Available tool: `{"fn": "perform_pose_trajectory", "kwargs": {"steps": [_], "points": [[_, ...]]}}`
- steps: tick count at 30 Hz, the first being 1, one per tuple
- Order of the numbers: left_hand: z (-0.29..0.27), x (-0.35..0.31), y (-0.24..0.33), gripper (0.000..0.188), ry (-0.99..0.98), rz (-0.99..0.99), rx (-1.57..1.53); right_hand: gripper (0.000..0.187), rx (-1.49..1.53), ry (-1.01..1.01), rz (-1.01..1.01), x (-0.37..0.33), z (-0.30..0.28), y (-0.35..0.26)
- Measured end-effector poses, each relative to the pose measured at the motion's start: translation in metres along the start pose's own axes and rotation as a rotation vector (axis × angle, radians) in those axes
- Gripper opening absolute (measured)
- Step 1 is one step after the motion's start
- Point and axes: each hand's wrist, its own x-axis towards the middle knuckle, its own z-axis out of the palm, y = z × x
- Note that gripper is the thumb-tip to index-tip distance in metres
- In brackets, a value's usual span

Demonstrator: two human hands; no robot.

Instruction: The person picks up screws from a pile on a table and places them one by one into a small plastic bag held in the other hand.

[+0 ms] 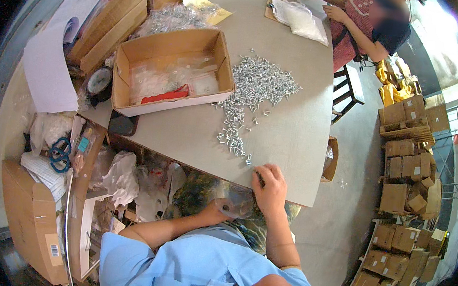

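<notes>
Below the table's front edge, my left hand grips a small clear plastic bag. My right hand rests at the near edge of the grey table, just over the bag's mouth. Its fingers are curled together, and whatever they hold is too small to make out. A loose pile of small silver screws spreads across the table, and a narrow trail of them reaches toward my right fingertips. Left of the pile stands an open cardboard box holding clear plastic bags and a red item.
Bagged metal parts lie behind the box. A black phone-like object sits at its front corner. Across the table another person's hands are near papers and a white bag. Cardboard boxes are stacked along the right.
</notes>
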Motion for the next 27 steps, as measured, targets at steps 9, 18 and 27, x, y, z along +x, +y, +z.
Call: {"fn": "perform_pose_trajectory", "kwargs": {"steps": [9,18,27], "points": [[-0.004,0.002,0.005,0.034,-0.095,-0.15,-0.13,0.021,0.139,-0.055,0.046,0.023,0.003,-0.011],[-0.008,0.002,0.018,0.033,-0.099,-0.173,-0.224,0.017,0.037,-0.172,-0.013,0.012,0.009,-0.018],[-0.016,0.001,0.041,0.035,-0.089,-0.219,-0.3,0.028,0.093,-0.071,0.024,0.045,0.019,-0.028]]}}
